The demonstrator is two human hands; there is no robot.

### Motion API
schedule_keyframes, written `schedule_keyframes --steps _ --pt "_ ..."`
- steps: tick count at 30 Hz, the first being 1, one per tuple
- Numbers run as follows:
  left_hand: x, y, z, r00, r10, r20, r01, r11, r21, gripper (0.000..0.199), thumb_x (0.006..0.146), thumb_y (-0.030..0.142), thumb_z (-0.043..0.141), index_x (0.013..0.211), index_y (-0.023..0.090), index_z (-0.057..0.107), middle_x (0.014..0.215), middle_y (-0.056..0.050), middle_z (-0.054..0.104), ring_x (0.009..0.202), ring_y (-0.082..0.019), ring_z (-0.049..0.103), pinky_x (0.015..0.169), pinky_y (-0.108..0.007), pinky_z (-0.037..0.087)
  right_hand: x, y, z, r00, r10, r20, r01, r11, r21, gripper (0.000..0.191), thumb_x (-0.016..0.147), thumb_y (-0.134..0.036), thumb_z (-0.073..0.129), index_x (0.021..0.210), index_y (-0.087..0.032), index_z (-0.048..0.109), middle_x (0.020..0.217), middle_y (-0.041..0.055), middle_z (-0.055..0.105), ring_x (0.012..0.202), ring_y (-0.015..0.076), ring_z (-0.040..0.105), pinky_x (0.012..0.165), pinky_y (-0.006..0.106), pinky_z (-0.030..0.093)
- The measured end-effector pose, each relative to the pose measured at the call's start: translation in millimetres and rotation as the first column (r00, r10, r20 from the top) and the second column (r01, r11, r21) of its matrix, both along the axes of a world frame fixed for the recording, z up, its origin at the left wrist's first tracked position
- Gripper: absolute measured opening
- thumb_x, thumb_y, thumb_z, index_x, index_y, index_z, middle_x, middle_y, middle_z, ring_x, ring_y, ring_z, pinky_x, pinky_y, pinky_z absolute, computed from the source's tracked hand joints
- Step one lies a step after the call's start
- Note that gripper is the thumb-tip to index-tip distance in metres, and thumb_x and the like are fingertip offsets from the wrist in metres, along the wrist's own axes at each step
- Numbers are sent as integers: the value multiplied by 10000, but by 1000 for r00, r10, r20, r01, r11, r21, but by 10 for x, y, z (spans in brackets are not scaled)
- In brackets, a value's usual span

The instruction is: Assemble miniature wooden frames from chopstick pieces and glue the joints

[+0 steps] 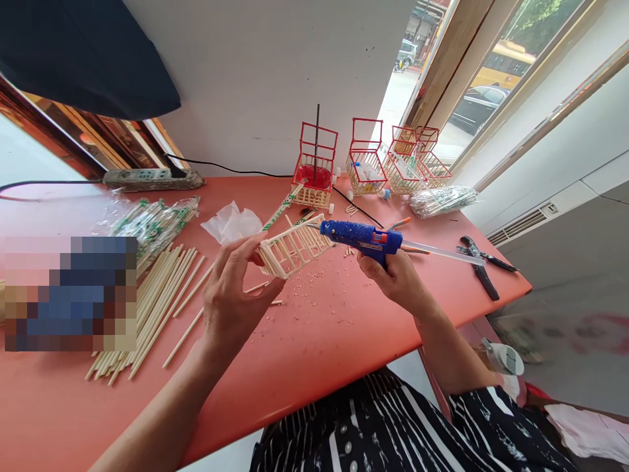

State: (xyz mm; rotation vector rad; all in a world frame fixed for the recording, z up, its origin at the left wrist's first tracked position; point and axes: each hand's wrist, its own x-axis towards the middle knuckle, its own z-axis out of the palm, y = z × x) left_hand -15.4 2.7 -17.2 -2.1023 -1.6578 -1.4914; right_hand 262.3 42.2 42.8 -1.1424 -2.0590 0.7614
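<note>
My left hand pinches one end of a small frame of wooden sticks, built like a crate with thin bars, and holds it tilted above the table. In my right hand is a blue hot glue gun, gripped by its handle. The gun's nozzle points left and lies at the frame's upper edge; whether it touches cannot be made out. A clear glue stick sticks out of the gun's back. Below the frame, stick offcuts and crumbs are scattered.
Loose wooden sticks lie left, near plastic-wrapped packs and a power strip. Red-rimmed stick baskets stand along the back. Black-handled pliers and a wrapped bundle lie right. A white sheet sits behind my left hand.
</note>
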Motion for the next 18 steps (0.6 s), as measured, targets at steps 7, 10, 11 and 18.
schedule_keyframes --steps 7,10,11,18 --pt "-5 -8 -5 1000 8 10 -8 1000 -11 580 866 183 747 1414 313 606 1181 -61 723 1039 -285 705 955 -447 606 8 14 -29 1000 -8 -8 8 1000 -15 366 1036 -516 533 834 -211 529 670 -5 472 657 151 416 611 297 339" --pt "-7 -8 2 1000 7 6 -7 1000 -15 570 867 184 744 1405 313 608 1187 -60 720 1045 -283 704 969 -451 603 -4 19 -41 1000 8 -5 -8 1000 3 368 1025 -531 550 865 -200 559 714 10 520 677 155 448 631 301 364" --pt "-8 -8 6 1000 6 5 -6 1000 -14 567 868 184 742 1403 313 608 1186 -59 720 1041 -281 704 971 -450 601 -6 21 -45 1000 8 -5 -8 1000 4 365 1024 -530 553 871 -199 562 718 10 523 679 155 450 632 301 366" --pt "-3 -9 19 1000 3 1 -3 1000 -6 572 868 167 740 1406 309 605 1187 -57 715 1017 -270 704 959 -435 596 30 37 -67 999 -23 -41 21 999 -44 364 1033 -532 538 857 -213 534 662 -15 448 638 145 393 583 292 320"
